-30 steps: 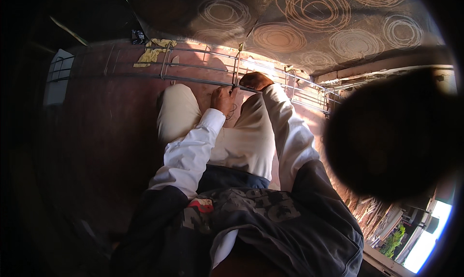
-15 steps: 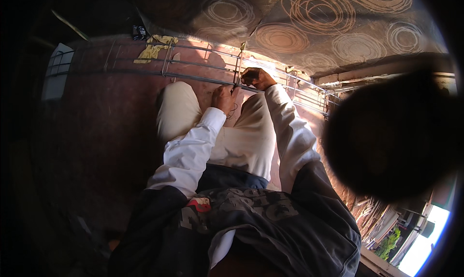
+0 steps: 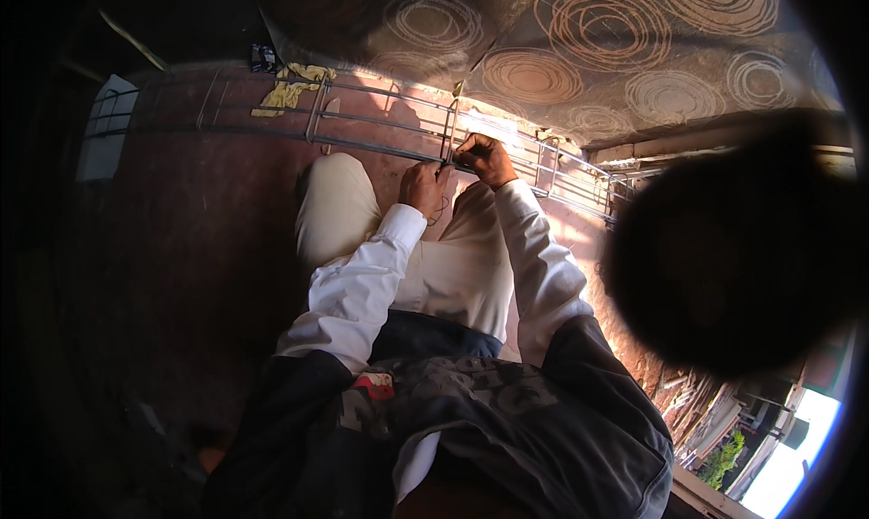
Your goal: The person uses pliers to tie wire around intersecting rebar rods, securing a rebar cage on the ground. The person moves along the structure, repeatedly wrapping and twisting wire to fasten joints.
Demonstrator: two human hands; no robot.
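A long cage of thin steel bars (image 3: pixel 380 148) with square stirrups runs across in front of my knees. Both hands meet at its near bar, by one upright stirrup (image 3: pixel 449 121). My left hand (image 3: pixel 423 190) is closed just below that joint, gripping thin tie wire (image 3: pixel 442 213) whose loose loop dangles beside the fingers. On the other side, my right hand (image 3: pixel 490 161) pinches at the same joint with bent fingers. Whatever lies between its fingertips is too small to make out.
A yellow cloth (image 3: pixel 294 86) lies beyond the cage, near a small dark packet (image 3: pixel 262 58). A pale sheet (image 3: pixel 109 130) is at the cage's left end. Behind stands a dark surface with circle patterns (image 3: pixel 602 26). A large dark round shape (image 3: pixel 724 257) blocks the right side.
My right hand has come down slightly toward me, and its fingers have turned in to the joint. The left hand stays almost in place.
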